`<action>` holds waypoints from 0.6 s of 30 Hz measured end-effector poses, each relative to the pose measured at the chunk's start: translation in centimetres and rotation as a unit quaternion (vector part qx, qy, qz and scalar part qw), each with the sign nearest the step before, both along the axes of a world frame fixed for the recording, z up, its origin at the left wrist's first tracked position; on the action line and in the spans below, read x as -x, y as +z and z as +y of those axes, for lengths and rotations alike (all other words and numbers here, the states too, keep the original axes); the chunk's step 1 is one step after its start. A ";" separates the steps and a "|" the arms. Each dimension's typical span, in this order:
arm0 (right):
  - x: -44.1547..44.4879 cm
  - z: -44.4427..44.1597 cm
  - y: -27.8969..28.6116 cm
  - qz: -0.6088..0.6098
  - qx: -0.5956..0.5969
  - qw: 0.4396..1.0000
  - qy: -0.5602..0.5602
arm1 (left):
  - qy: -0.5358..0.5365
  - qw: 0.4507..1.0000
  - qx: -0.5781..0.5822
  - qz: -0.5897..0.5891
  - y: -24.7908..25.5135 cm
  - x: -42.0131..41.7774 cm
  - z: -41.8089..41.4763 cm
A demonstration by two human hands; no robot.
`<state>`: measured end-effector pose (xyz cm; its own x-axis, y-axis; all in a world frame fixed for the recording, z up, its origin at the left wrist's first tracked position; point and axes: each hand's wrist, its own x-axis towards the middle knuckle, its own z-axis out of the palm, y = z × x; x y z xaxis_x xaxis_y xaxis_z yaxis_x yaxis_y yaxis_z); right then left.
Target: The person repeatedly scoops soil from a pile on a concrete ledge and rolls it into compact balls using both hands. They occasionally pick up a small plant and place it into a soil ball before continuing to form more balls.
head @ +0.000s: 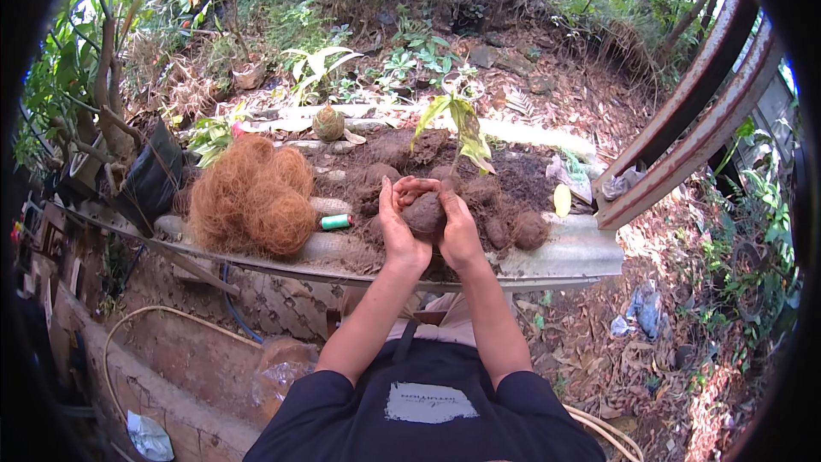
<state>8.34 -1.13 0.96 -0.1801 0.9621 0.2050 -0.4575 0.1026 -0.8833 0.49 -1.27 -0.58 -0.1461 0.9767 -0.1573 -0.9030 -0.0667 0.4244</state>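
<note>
Both hands cup a brown ball of soil (423, 213) above the near edge of the corrugated sheet. My left hand (403, 224) wraps its left side, and my right hand (459, 224) presses its right side. A plant with yellowing, brown-spotted leaves (471, 128) rises just behind the hands; whether its base is in the ball cannot be told. More soil balls (531, 230) and loose dark fibrous soil (523, 179) lie around. Left of the hands are a green thread spool (337, 222) and a heap of orange-brown coconut fibre (253, 199).
A string-wrapped moss ball (328, 123) sits at the back of the corrugated sheet (564, 250). A black planting bag (151, 170) stands at the left. Rusty metal beams (686, 141) rise at the right. A hose (154, 309) runs below, near a plastic bag (285, 372).
</note>
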 end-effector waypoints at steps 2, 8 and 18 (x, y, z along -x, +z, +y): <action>0.0 -0.5 1.0 -0.057 -0.018 0.998 -0.023 | -0.055 0.998 0.010 -0.036 -0.6 0.5 0.6; -1.0 0.2 -0.1 -0.118 -0.083 0.988 0.049 | -0.059 0.995 0.072 -0.040 -0.7 0.3 -0.1; -1.4 1.0 -0.6 0.069 0.123 0.987 0.078 | 0.035 0.992 -0.082 0.092 0.2 -0.7 0.3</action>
